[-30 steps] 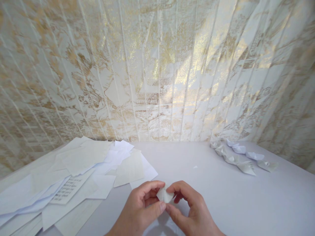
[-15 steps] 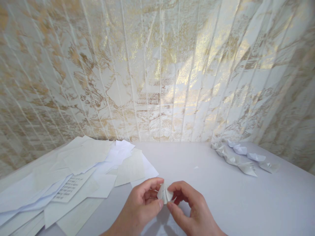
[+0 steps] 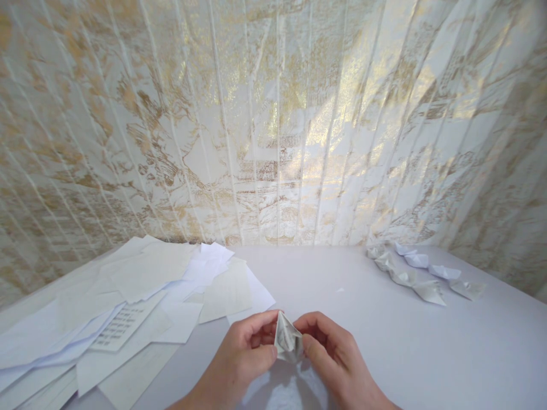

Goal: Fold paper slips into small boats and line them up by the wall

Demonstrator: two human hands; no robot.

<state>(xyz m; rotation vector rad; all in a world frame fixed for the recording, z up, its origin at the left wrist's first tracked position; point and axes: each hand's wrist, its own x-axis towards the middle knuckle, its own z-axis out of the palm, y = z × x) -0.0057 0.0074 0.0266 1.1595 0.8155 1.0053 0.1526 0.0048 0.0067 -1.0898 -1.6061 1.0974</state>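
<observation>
A small folded piece of white paper (image 3: 287,341) is held upright between both hands just above the white table (image 3: 384,341), near its front edge. My left hand (image 3: 243,361) pinches its left side with thumb and fingers curled. My right hand (image 3: 337,364) pinches its right side the same way. The paper looks like a pointed, partly opened fold with a grey inner face.
A loose spread of white paper sheets (image 3: 128,302) covers the left part of the table. Several folded paper pieces (image 3: 421,273) lie in a row at the back right. A white and gold creased curtain (image 3: 273,125) hangs behind the table.
The folded paper has been turned and opened between my fingers, now standing taller with its point up. Both hands stayed in the same place.
</observation>
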